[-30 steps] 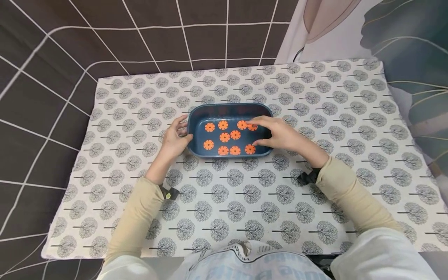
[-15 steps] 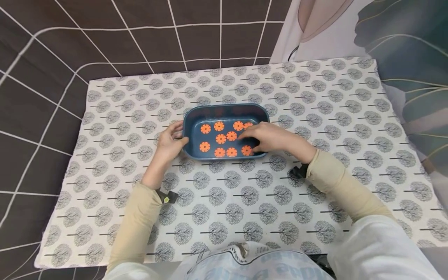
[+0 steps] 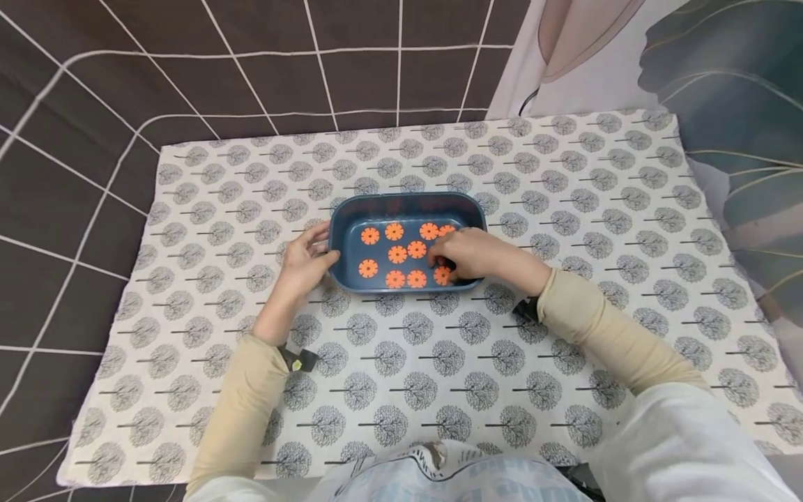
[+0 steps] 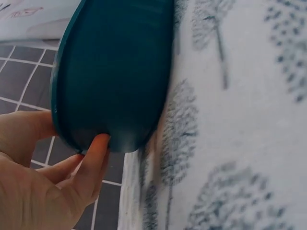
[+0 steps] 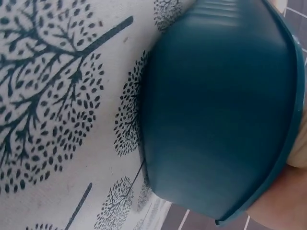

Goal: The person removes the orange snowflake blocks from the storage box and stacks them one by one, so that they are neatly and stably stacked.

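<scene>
A dark blue, oblong container [image 3: 350,282] with rounded ends stands on the patterned cloth. Several flat orange notched discs [image 3: 368,268], each with a dark centre, lie spread over its floor. The left hand [image 3: 303,261] grips the container's left end, thumb at the rim and fingers along the outside; the left wrist view shows this hold on the wall [image 4: 115,72]. Inside the right end, the right hand [image 3: 470,252] has bent fingers and thumb around a partly covered orange disc [image 3: 442,276]. Whether they pinch it is unclear. The right wrist view shows mostly the container's outer wall [image 5: 216,105].
A white cloth [image 3: 401,390] printed with grey trees covers the table. Behind and left hangs a dark curtain with a white grid [image 3: 270,77]; a pale and teal patterned hanging [image 3: 740,104] is at the right. Wrist cameras [image 3: 305,360] are strapped to both arms.
The right hand has come down from over the container's right end and closed in around the lower right disc. The left hand has taken a fuller hold of the left end.
</scene>
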Motion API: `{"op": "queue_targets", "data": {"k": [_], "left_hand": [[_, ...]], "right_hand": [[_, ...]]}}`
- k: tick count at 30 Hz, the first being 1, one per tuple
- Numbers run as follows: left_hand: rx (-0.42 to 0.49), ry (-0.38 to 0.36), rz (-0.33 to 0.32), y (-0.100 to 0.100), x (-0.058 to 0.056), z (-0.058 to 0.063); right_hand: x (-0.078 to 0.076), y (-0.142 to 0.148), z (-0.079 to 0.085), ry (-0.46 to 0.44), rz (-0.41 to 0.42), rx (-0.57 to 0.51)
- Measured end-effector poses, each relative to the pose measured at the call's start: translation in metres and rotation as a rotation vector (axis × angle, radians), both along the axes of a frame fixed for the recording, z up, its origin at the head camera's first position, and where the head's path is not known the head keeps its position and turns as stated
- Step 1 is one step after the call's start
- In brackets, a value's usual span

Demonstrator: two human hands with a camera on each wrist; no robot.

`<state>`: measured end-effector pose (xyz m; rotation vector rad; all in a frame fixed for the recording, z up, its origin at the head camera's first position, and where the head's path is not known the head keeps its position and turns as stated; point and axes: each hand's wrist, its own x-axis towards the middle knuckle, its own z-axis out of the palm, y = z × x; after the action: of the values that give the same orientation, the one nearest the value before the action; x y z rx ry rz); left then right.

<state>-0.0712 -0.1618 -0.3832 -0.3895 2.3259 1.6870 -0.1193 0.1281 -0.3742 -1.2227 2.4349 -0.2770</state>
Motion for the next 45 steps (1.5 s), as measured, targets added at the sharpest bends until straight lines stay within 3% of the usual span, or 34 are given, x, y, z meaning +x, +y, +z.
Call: {"op": "queue_targets", "data": {"k": [4,11,23,39,45], "left_hand": [[0.001,-0.023,0.026,-0.0006,0.0033,-0.0006],[0.011,0.018,0.029,0.0019,0.0036,-0.0014],[0.013,0.015,0.043,0.0024,0.0013,-0.0030],[0.020,0.033,0.038,0.0024,0.0016,-0.0016],[0.032,0.011,0.045,0.0020,0.0024,-0.0008]], "right_hand": [[0.0024,-0.0027,-0.0045,0.009,-0.014,0.013],[0.0007,-0.0031,-0.0050,0.027,-0.051,0.058],[-0.0004,-0.0026,-0.0038,0.018,0.003,0.053],[-0.0005,-0.0057,-0.0011,-0.071,-0.014,0.056],[-0.0008,-0.0054,-0.0012,-0.064,0.038,0.035]]}}
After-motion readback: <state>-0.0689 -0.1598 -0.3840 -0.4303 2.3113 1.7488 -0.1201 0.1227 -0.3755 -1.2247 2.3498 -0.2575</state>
